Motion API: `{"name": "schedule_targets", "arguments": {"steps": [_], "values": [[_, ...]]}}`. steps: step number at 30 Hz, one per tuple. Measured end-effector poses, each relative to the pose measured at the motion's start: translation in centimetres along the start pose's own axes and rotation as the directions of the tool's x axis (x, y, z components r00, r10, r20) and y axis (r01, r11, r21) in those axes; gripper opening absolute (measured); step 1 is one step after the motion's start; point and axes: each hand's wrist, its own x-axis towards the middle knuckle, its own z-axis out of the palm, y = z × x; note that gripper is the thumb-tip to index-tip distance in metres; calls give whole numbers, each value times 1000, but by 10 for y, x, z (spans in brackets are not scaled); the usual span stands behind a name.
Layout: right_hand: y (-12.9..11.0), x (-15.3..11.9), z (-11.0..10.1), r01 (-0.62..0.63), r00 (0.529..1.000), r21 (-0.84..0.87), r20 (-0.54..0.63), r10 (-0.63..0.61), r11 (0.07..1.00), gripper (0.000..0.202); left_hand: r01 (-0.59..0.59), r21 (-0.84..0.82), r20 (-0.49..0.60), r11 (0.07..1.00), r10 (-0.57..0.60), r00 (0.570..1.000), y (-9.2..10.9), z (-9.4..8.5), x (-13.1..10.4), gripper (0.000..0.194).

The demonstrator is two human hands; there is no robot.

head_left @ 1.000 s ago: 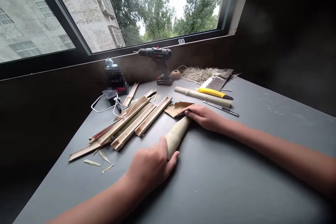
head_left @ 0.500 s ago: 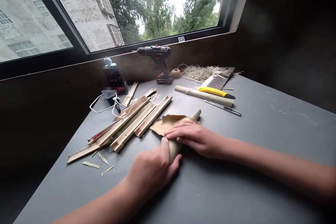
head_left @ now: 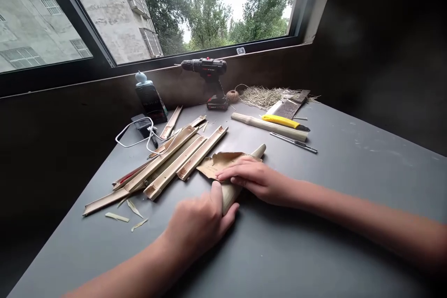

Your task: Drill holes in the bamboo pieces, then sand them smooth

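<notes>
My left hand (head_left: 199,216) is wrapped round the near end of a pale bamboo piece (head_left: 229,195), which lies slantwise on the table. A brown sheet of sandpaper (head_left: 216,164) with a torn, curled edge is draped over the middle of the bamboo. My right hand (head_left: 249,176) presses the sandpaper down onto the bamboo, its fingers closed over it. The far end of the bamboo sticks out beyond the sheet. Split bamboo strips (head_left: 202,153) lie just left of the sandpaper.
Behind lie a second bamboo length (head_left: 268,125), a yellow-handled cutter (head_left: 281,121) and a slim metal craft knife (head_left: 293,142). A cordless drill (head_left: 211,81), a twine ball (head_left: 232,96), dry straw (head_left: 263,96), a cleaver (head_left: 284,108) and a phone (head_left: 151,102) with a white cable (head_left: 131,145) stand farther back.
The view has shifted slightly. Both hands keep nearly the same places on the bamboo and the sandpaper.
</notes>
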Motion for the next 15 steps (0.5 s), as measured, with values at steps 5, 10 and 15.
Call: {"name": "schedule_targets", "arguments": {"steps": [5, 10, 15], "values": [[30, -1, -20, -102, 994, -144, -65, 94, 984, 30, -4, 23, -111, 1000, 7, 994, -2, 5, 0, 43], [12, -1, -6, 80, 997, -70, 9, -80, 994, 29, 25, -56, 80, 998, -20, 997, 2, -1, -1, 46], [21, -4, -14, -42, 997, -187, -75, 29, 982, 28, 219, -150, 381, 964, -148, 913, -49, -9, 24, 56]]}}
